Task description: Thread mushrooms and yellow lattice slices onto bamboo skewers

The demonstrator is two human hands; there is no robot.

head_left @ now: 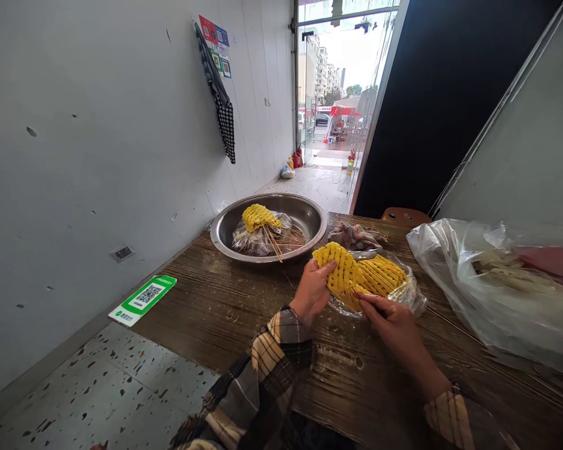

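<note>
My left hand (313,286) is closed around the side of a yellow lattice-cut food piece (341,270), its thumb lying on the front. At the lower right edge of that piece, my right hand (390,320) pinches with thumb and fingertips; whether a thin skewer is also between them I cannot make out. Just behind the hands, a clear plastic bag (415,299) lies open around more yellow lattice-cut pieces (382,275). Farther left, skewered yellow pieces (259,217) rest on plastic in a wide metal basin (225,240), their thin wooden skewers (274,242) pointing toward me.
A crumpled dark reddish bundle (354,237) sits right of the basin. Thin sticks (455,324) lie beside a large clear plastic bag (497,294) on the wooden table (216,306). A green QR card (145,300) is at the left edge, near the wall.
</note>
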